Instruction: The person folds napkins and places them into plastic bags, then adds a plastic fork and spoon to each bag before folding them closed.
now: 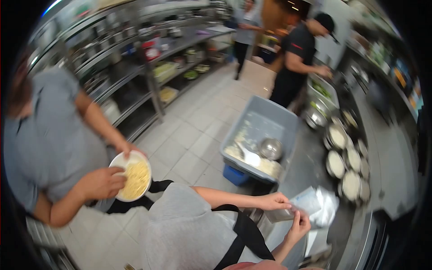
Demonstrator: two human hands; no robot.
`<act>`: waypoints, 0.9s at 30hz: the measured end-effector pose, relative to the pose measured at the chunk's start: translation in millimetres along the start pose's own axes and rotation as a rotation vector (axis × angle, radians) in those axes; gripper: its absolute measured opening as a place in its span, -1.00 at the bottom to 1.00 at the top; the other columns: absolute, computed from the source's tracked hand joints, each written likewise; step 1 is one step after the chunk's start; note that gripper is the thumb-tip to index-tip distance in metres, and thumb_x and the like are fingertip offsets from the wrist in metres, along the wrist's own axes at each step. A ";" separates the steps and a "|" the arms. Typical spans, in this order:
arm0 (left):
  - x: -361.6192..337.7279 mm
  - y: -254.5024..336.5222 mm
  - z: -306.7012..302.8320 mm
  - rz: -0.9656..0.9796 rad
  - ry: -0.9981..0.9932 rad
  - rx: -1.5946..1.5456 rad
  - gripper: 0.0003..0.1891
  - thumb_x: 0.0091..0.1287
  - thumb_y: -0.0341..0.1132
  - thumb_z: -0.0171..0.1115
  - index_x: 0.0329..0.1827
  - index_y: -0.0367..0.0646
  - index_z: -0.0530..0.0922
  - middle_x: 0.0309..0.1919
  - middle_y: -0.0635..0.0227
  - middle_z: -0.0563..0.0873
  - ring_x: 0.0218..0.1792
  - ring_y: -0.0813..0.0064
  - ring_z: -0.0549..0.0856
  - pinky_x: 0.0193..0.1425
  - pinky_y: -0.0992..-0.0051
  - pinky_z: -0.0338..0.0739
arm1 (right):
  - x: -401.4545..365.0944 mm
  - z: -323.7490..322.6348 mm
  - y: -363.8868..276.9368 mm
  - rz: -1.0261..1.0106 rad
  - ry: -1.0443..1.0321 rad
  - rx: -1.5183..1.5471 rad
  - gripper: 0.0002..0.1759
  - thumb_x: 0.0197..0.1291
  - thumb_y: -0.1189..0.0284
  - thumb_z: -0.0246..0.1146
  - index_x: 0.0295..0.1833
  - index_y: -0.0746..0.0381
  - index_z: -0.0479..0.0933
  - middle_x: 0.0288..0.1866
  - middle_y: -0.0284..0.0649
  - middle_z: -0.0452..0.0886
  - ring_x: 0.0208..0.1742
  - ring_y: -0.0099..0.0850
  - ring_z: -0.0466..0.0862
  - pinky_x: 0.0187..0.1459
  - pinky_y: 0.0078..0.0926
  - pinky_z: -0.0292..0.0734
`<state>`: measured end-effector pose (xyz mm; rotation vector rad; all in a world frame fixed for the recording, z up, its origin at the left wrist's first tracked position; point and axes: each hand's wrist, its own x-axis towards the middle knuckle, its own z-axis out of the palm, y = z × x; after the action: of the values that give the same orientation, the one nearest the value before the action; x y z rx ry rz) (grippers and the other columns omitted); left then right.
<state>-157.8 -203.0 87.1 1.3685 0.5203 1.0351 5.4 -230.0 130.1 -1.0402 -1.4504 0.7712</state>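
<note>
Hands pinching a clear bag at the tabletop's near edge
Our left hand (pixel 276 201) and right hand (pixel 299 226) both grip a clear plastic bag (pixel 312 202) over the steel tabletop (pixel 306 167), just beside the grey bin (pixel 270 118). We judge the thin film could tear or slip, spilling toward the round bowls (pixel 351 185). A co-worker's plate (pixel 120 160) nearby could jostle us.

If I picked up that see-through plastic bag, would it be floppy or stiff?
Probably floppy: the plastic bag looks thin and crinkled where the left hand and right hand pinch it. It is likely light too, since a small pinch seems enough to hold it. Its shiny film may be a bit slippery.
</note>
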 end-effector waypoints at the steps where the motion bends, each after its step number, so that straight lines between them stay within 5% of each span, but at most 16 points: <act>1: -11.8 18.2 -6.0 0.029 0.031 0.020 -0.69 0.37 -0.24 0.05 -0.08 -0.36 0.56 -0.32 0.51 0.62 -0.27 0.78 0.48 -0.18 0.64 0.42 | 1.8 11.4 0.5 -0.021 -0.076 0.026 -0.92 0.11 0.58 0.20 -0.39 0.39 0.53 -0.46 -0.30 0.53 -0.43 -0.62 0.40 -0.40 -0.65 0.27; 6: -63.2 41.7 -38.0 0.166 0.282 0.205 -0.65 0.39 -0.22 0.01 -0.08 -0.40 0.55 -0.25 0.45 0.66 -0.22 0.76 0.50 -0.07 0.59 0.43 | 16.0 62.8 -6.3 0.038 -0.330 0.318 -0.92 0.13 0.60 0.18 -0.37 0.39 0.52 -0.40 -0.32 0.53 -0.36 -0.59 0.45 -0.26 -0.65 0.34; 8: -83.3 46.6 -50.7 0.063 0.334 0.151 -0.65 0.40 -0.21 -0.01 -0.05 -0.38 0.54 -0.21 0.38 0.67 -0.18 0.70 0.53 -0.02 0.56 0.42 | 27.5 81.1 -3.2 0.015 -0.446 0.370 -0.92 0.12 0.61 0.18 -0.41 0.38 0.49 -0.36 -0.31 0.52 -0.33 -0.60 0.44 -0.23 -0.67 0.32; 12: -110.6 54.5 -61.1 0.137 0.462 0.149 -0.65 0.40 -0.20 -0.01 -0.04 -0.36 0.55 -0.18 0.34 0.67 -0.14 0.65 0.57 0.02 0.56 0.42 | 43.0 98.5 -32.6 -0.110 -0.483 0.260 -0.88 0.10 0.61 0.18 -0.47 0.33 0.42 -0.39 -0.30 0.46 -0.35 -0.55 0.40 -0.26 -0.63 0.30; 14: -119.4 53.4 -67.9 0.144 0.472 0.155 -0.65 0.40 -0.21 -0.02 -0.06 -0.37 0.55 -0.21 0.33 0.68 -0.15 0.63 0.59 0.01 0.56 0.43 | 42.6 99.8 -41.2 -0.314 -0.340 0.016 -0.89 0.09 0.59 0.19 -0.46 0.33 0.43 -0.39 -0.25 0.47 -0.35 -0.49 0.43 -0.27 -0.56 0.33; 16: -125.1 49.3 -75.9 0.053 0.360 0.375 -0.64 0.40 -0.18 -0.02 -0.05 -0.34 0.55 -0.27 0.33 0.70 -0.20 0.64 0.59 -0.04 0.54 0.45 | 29.5 100.6 -54.7 -0.332 -0.285 -0.041 -0.95 0.02 0.60 0.20 -0.38 0.33 0.47 -0.35 -0.18 0.49 -0.26 -0.33 0.49 -0.16 -0.40 0.38; 18: -121.0 50.5 -71.2 -0.160 0.318 0.513 -0.67 0.36 -0.20 0.03 -0.15 -0.34 0.56 -0.37 0.22 0.70 -0.30 0.52 0.63 -0.16 0.44 0.47 | 15.0 103.9 -76.7 -0.827 -0.499 -0.275 -0.85 -0.01 0.57 0.20 -0.25 0.33 0.50 -0.28 -0.14 0.51 -0.14 -0.27 0.51 0.07 -0.27 0.31; 20: -112.3 61.9 -54.6 -0.231 0.220 0.789 -0.71 0.30 -0.24 0.07 -0.32 -0.38 0.55 -0.41 0.07 0.65 -0.38 0.30 0.62 -0.27 0.35 0.44 | 5.6 103.7 -89.4 -0.790 -0.866 -0.470 -0.69 -0.14 0.55 0.27 -0.18 0.31 0.50 -0.25 -0.13 0.50 -0.01 -0.17 0.50 0.27 -0.01 0.10; 21: -108.1 62.0 -49.4 -0.112 0.167 0.738 -0.71 0.25 -0.28 0.09 -0.46 -0.41 0.49 -0.49 -0.05 0.59 -0.48 0.12 0.56 -0.36 0.28 0.41 | 4.2 102.8 -72.3 -0.726 -0.887 -0.570 -0.75 -0.12 0.50 0.28 -0.25 0.30 0.51 -0.32 -0.16 0.52 -0.10 -0.23 0.52 0.31 0.08 0.00; 24: -91.9 47.5 -52.9 -0.244 -0.035 0.858 -0.65 0.24 -0.20 0.09 -0.50 -0.38 0.51 -0.57 -0.05 0.58 -0.52 0.05 0.57 -0.39 0.23 0.42 | 19.6 89.2 -60.1 -0.679 -0.969 -0.806 -0.83 -0.11 0.46 0.29 -0.36 0.26 0.49 -0.42 -0.21 0.53 -0.22 -0.27 0.52 0.30 0.12 0.01; 27: -78.9 41.7 -48.6 -0.136 -0.089 0.738 -0.66 0.20 -0.21 0.11 -0.52 -0.39 0.50 -0.62 -0.06 0.54 -0.58 0.04 0.54 -0.49 0.24 0.38 | 18.9 68.5 -51.7 -0.604 -0.966 -0.809 -0.86 -0.07 0.41 0.30 -0.37 0.17 0.51 -0.47 -0.27 0.52 -0.24 -0.33 0.53 0.29 0.09 0.02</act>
<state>-248.5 -247.5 97.5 1.9775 0.9732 0.6815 -70.6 -226.7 174.2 -0.6897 -2.8861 0.1833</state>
